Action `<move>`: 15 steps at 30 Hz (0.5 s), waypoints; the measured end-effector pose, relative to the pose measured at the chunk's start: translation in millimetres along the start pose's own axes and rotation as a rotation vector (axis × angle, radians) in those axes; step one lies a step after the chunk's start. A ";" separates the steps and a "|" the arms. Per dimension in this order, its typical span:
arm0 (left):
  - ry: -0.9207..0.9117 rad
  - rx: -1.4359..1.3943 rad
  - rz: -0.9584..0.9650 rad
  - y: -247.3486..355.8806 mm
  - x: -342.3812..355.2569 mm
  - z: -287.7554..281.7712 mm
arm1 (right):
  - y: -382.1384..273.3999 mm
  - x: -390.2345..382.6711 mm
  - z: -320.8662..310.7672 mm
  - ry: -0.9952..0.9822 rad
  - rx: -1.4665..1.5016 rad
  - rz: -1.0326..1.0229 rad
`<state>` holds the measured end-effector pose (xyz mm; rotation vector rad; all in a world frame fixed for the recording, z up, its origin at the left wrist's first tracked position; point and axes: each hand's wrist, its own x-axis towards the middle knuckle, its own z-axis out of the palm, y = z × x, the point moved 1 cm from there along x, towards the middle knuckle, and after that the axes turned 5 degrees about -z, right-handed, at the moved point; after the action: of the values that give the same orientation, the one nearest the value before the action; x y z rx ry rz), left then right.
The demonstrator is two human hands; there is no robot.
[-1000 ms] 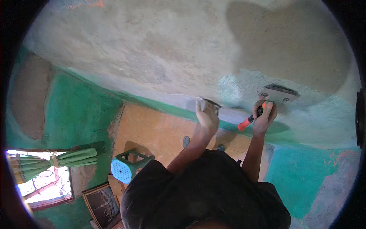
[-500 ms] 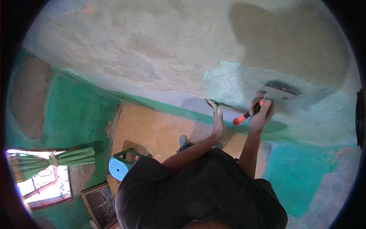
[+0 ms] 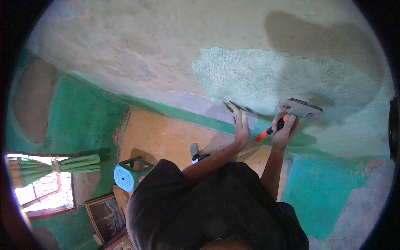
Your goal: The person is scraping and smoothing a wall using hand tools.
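My right hand (image 3: 284,131) is closed around the handle of a wide-bladed wall scraper (image 3: 301,109). Its grip is red-orange and black, and two screws show on the metal head. The blade is at the wall, over a pale green patch (image 3: 246,75) with a ridged, scratched surface. To the left of the scraper, my left hand (image 3: 241,127) is raised at the lower wall with its fingers close together. A thin, dark-edged flat thing (image 3: 228,106) shows at those fingertips; its kind is not clear.
Grey, worn plaster (image 3: 125,46) covers the wall above. Below lies an orange tiled floor (image 3: 166,133), where one of my feet shows. A blue-topped stool (image 3: 124,177) stands at left, near a framed picture (image 3: 105,216) and a window with a green curtain (image 3: 79,163).
The pale green patch now spreads farther left and looks much larger. My left hand has shifted slightly on the wall; the scraper is in nearly the same place. The view has moved a little.
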<state>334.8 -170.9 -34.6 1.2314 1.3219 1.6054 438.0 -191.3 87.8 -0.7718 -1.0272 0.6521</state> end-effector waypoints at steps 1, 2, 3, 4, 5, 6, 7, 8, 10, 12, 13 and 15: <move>-0.003 0.075 -0.003 2.2 -1.5 4.7 | 1.6 1.3 -6.2 -0.003 0.000 0.000; 0.000 0.074 -0.003 -1.2 3.3 4.8 | 2.9 1.5 -12.6 -0.019 0.008 -0.014; 0.067 0.038 -0.001 -6.2 13.1 1.9 | 4.5 2.4 -18.1 -0.035 0.017 -0.026; 0.137 0.007 -0.004 -6.9 16.6 -0.7 | 4.4 1.2 -22.1 -0.040 0.018 -0.019; 0.144 0.010 -0.009 -6.7 16.1 1.4 | 4.4 -0.1 -26.0 -0.034 0.002 -0.016; 0.152 0.033 0.018 -6.1 15.2 3.8 | 4.2 -1.4 -29.6 -0.028 -0.013 -0.013; 0.156 0.057 0.048 -3.5 17.0 5.7 | 5.3 -2.0 -31.5 -0.029 -0.012 -0.008; 0.160 0.080 0.078 -0.6 18.3 7.5 | 6.4 -2.8 -33.2 -0.020 -0.014 0.006; 0.170 0.125 0.139 4.2 19.1 10.7 | 9.0 -2.8 -34.4 -0.015 -0.014 0.023; 0.089 0.249 0.103 5.7 -1.1 22.4 | 12.3 -1.5 -34.0 -0.011 -0.011 0.053; 0.005 0.370 0.068 6.5 -6.6 27.8 | 13.0 -0.5 -33.5 -0.016 -0.009 0.054; 0.082 0.410 0.104 1.8 10.6 18.4 | 12.9 1.4 -31.4 -0.027 0.048 0.048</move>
<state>349.3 -156.0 -30.0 1.5087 1.7246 1.5139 465.9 -190.6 68.3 -0.7495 -1.0166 0.7277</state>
